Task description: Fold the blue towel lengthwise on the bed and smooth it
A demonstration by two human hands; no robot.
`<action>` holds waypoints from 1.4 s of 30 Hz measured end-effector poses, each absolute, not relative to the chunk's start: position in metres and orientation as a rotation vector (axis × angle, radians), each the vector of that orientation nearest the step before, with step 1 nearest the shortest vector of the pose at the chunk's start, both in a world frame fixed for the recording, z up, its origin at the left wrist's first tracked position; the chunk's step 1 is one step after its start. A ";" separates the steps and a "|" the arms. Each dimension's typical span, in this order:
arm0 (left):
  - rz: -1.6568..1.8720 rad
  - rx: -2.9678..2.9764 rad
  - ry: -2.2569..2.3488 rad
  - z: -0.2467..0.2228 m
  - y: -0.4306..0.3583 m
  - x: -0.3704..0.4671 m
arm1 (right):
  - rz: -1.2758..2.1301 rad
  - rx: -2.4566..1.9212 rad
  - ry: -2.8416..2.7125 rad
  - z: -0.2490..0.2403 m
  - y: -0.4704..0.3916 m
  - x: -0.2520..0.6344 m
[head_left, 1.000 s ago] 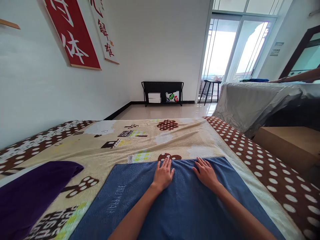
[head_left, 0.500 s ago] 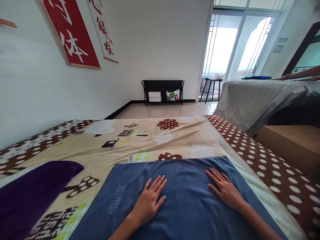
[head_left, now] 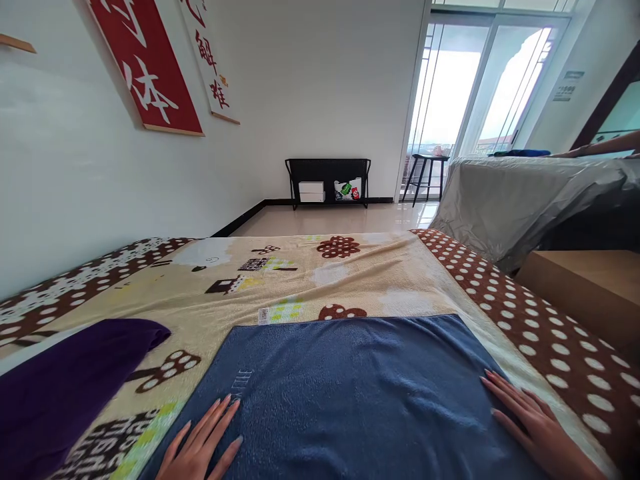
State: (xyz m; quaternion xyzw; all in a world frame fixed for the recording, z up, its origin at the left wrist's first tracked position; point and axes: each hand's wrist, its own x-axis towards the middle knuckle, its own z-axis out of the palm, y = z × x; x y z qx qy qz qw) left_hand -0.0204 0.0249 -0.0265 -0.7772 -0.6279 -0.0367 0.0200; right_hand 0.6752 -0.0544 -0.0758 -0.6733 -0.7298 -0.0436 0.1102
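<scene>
A blue towel (head_left: 360,387) lies spread flat on a cream patterned blanket (head_left: 380,260). My left hand (head_left: 200,443) rests palm down on the towel's lower left, fingers apart, its fingertips over part of the stitched lettering. At the towel's right edge, my right hand (head_left: 535,423) lies flat with its fingers stretched out, reaching partly past the edge onto the blanket. Neither hand holds anything. Left of the towel is a purple cloth (head_left: 65,393).
A brown polka-dot border (head_left: 540,333) edges the blanket. On the right stand a cardboard box (head_left: 585,287) and a plastic-covered surface (head_left: 525,200), where another person's arm (head_left: 610,144) reaches over a dark blue cloth (head_left: 523,153). A black rack (head_left: 327,170) stands at the far wall.
My hands have slid apart and nearer to me: the left toward the lower left, the right toward the towel's right edge. The towel's middle is now uncovered and looks smoother.
</scene>
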 end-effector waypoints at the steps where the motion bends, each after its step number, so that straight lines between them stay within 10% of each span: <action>1: -0.120 -2.416 -1.960 -0.014 0.033 -0.005 | -0.129 -1.979 -2.124 -0.067 -0.039 0.671; 9: -0.183 -2.795 -1.670 0.026 0.148 0.163 | 0.101 -2.004 -2.184 -0.025 0.114 0.583; 24: -0.258 -2.891 -1.536 0.002 0.167 0.264 | 0.133 -1.801 -2.308 -0.029 0.152 0.475; 35: -0.280 -2.828 -1.643 0.001 0.169 0.153 | 0.072 -2.209 -1.931 -0.031 0.093 0.644; 42: -0.337 -2.887 -1.537 -0.006 0.162 0.232 | -0.037 -2.167 -1.914 -0.034 0.048 0.549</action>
